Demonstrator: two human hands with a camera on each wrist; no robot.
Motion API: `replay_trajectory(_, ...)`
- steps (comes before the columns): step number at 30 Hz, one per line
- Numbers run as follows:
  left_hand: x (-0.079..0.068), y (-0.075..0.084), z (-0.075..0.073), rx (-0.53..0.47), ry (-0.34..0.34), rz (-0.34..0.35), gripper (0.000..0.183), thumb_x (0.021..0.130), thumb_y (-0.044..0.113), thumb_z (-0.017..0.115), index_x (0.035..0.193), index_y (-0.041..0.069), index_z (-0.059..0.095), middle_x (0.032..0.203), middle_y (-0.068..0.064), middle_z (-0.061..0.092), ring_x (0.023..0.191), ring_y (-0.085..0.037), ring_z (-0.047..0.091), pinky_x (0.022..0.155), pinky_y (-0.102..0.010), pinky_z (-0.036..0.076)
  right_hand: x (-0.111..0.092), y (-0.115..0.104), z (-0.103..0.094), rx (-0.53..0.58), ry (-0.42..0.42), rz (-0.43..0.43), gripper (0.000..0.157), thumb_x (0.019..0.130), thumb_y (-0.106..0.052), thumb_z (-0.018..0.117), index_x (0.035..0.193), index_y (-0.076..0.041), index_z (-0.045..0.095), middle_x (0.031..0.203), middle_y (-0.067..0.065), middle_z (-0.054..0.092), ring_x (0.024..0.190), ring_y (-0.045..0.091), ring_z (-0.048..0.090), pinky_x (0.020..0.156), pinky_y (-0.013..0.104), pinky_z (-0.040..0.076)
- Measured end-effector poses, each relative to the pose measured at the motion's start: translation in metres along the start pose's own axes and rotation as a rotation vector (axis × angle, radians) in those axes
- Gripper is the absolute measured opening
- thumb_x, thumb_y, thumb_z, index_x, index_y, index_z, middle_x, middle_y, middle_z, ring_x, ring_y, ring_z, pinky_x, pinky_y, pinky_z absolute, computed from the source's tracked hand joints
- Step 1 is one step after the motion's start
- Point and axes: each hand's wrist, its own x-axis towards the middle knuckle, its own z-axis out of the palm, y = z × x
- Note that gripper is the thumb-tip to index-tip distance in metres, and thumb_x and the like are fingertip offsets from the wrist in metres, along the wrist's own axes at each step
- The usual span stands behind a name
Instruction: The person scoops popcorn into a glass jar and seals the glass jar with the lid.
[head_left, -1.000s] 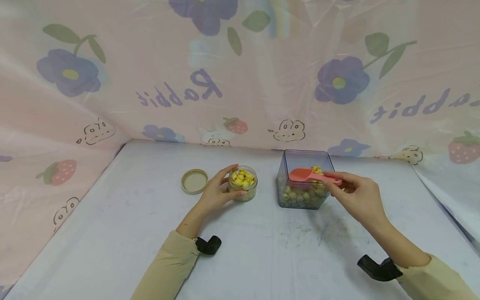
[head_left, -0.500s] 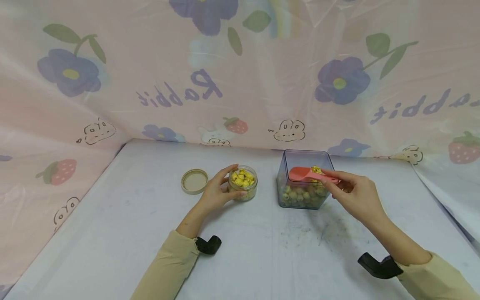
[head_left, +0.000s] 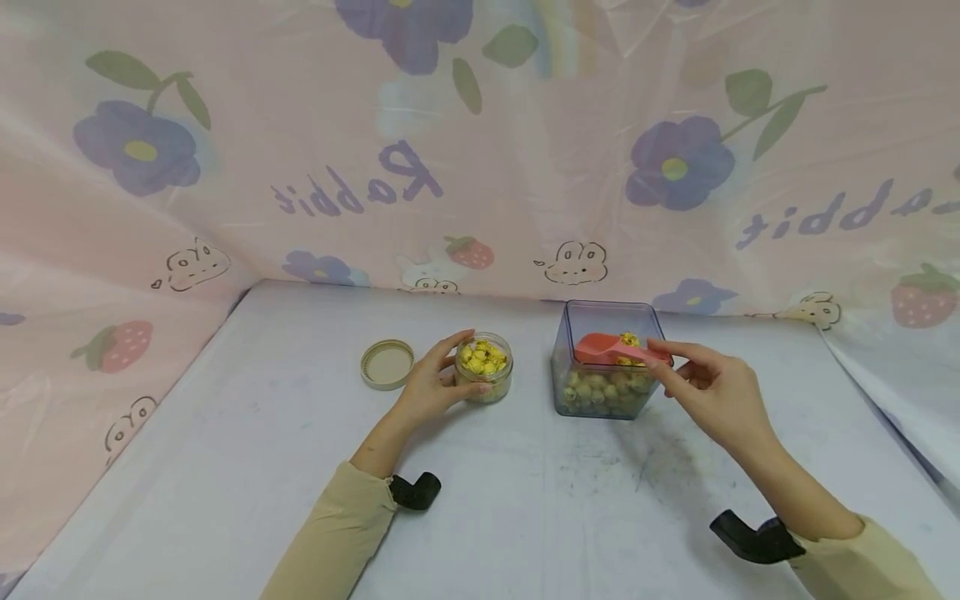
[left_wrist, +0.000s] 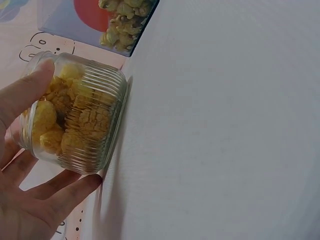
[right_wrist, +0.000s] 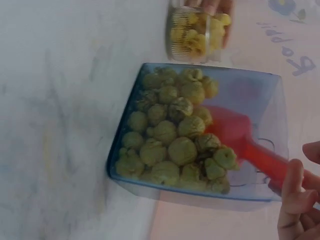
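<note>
My left hand (head_left: 431, 385) holds a small ribbed glass jar (left_wrist: 92, 145) of yellow popcorn, thumb on one side and fingers on the other. The jar stands upright on the white surface. To its right is a clear bluish square container (head_left: 617, 310), partly filled with popcorn (right_wrist: 167, 131). Between thumb and fingers, my right hand (head_left: 716, 396) pinches the handle of a red scoop (head_left: 596, 348) at the container's right side. In the right wrist view the scoop's head (right_wrist: 227, 127) is seen through the container wall, beside the popcorn; how much it carries is hidden.
A round pale lid (head_left: 387, 365) lies on the white-covered table (head_left: 480, 517), left of the left hand. Behind the table hangs a pink printed sheet (head_left: 510, 192), close to the container's back. Dark smudges mark the cloth in front of the container.
The scoop has barely moved; less of its handle end shows past my right fingers than before. My left hand and the jar have stayed in place. The head view has shifted slightly.
</note>
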Motion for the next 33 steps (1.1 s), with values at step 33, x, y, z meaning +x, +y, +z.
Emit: replay_trajectory(33,-0.001,-0.001,-0.001,-0.002,-0.008,0.0,0.08,0.077,0.013,0.081,0.146,0.02,0.04,0.151,-0.007,0.038,0.133,-0.044,0.038,0.101,-0.043,0.047,-0.007,-0.027,0.042,0.675,0.091,-0.185,0.039,0.085,0.013,0.062,0.123,0.008,0.058,0.104,0.001,0.071,0.076,0.009,0.069,0.054,0.019,0.053)
